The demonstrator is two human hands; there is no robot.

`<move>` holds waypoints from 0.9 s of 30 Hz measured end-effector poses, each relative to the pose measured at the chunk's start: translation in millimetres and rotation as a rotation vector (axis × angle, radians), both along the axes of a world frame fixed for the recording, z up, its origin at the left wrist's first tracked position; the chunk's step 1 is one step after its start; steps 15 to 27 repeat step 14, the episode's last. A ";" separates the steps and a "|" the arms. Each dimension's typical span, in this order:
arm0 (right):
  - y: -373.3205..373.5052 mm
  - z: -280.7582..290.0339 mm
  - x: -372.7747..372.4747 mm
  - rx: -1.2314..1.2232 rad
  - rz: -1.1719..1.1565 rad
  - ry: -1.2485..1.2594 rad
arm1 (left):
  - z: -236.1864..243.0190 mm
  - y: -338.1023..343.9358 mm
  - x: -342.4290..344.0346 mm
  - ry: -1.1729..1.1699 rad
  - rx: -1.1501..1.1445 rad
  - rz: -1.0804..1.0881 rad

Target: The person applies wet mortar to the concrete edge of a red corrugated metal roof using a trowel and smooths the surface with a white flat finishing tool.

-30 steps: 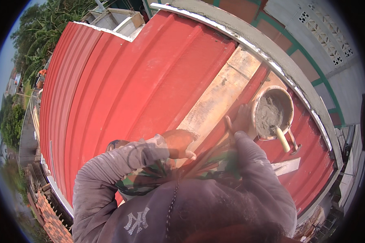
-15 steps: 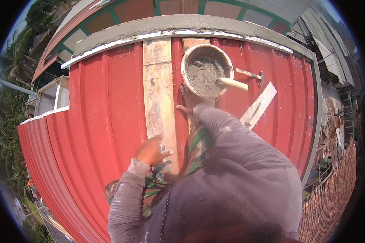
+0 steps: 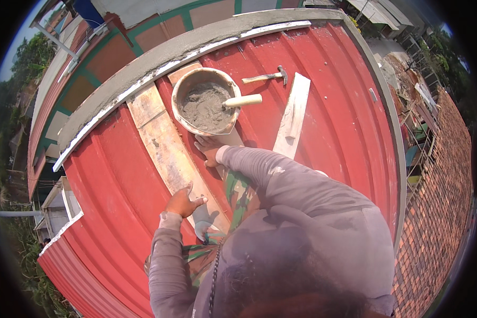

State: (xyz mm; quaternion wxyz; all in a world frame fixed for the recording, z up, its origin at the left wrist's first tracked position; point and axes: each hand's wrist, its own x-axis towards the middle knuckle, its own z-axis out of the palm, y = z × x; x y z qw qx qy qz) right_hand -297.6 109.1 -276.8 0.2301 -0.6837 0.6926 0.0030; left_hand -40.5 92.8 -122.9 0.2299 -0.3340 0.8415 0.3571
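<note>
My right hand (image 3: 210, 149) lies with its fingers stretched out against the red roof sheet and the near side of a bucket (image 3: 178, 112). Grey wet mortar (image 3: 206, 108) fills much of the bucket. A tool with a pale handle (image 3: 245, 100) rests in it, its handle over the right rim and its head hidden in the mortar. Thumb and fingers apart, my left hand (image 3: 185, 202) is at the near part of a long worn wooden plank (image 3: 161, 140), holding nothing. Whether it touches the plank I cannot tell.
Right of the bucket lie a claw hammer (image 3: 264, 78) and a whitish board (image 3: 293, 114) on the ribbed red roof (image 3: 334, 106). A mortar-covered ledge (image 3: 159, 55) borders the far side. Beyond the right edge is a tiled roof (image 3: 440, 196).
My view has turned to the right, so the bucket, hammer and plank appear farther left and tilted. Both hands stay near the same places, the right by the bucket and the left by the plank.
</note>
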 end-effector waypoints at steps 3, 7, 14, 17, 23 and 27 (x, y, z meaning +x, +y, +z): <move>10.8 -3.5 -3.6 0.042 -0.039 -0.050 | -1.4 -10.0 -17.1 -0.004 0.004 -0.017; 24.6 -0.5 -2.0 0.161 -0.111 -0.080 | -15.1 -24.7 -32.7 0.004 -0.002 -0.075; 35.4 34.5 -14.0 0.624 -0.346 -0.050 | -32.7 -47.1 -50.7 -0.038 0.008 -0.134; 35.4 34.5 -14.0 0.624 -0.346 -0.050 | -32.7 -47.1 -50.7 -0.038 0.008 -0.134; 35.4 34.5 -14.0 0.624 -0.346 -0.050 | -32.7 -47.1 -50.7 -0.038 0.008 -0.134; 35.4 34.5 -14.0 0.624 -0.346 -0.050 | -32.7 -47.1 -50.7 -0.038 0.008 -0.134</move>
